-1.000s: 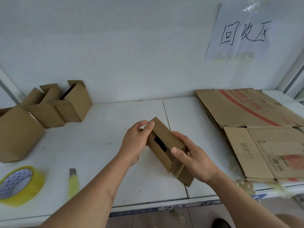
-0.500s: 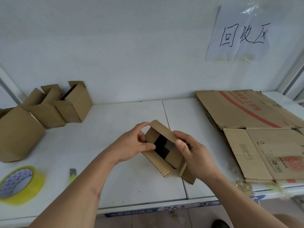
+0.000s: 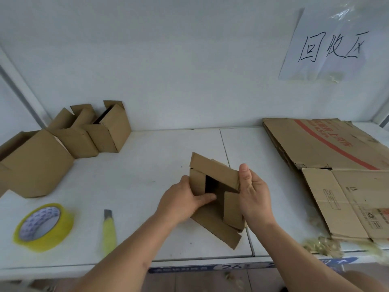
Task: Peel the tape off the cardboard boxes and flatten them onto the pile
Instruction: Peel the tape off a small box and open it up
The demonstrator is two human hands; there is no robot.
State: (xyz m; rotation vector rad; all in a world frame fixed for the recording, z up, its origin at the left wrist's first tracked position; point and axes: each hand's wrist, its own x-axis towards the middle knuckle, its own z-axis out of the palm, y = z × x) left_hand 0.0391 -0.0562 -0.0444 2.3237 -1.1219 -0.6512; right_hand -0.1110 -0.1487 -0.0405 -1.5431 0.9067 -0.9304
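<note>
Small brown cardboard box (image 3: 212, 186), flaps splayed open on a dark inside, is gripped by both hands: left (image 3: 181, 202), right (image 3: 253, 196).

White table (image 3: 147, 186) carries 3 open boxes (image 3: 84, 135), tape roll (image 3: 43, 227), knife (image 3: 109, 232), flattened pile (image 3: 336, 169).

Soft even light, blurred, warped edges.
</note>
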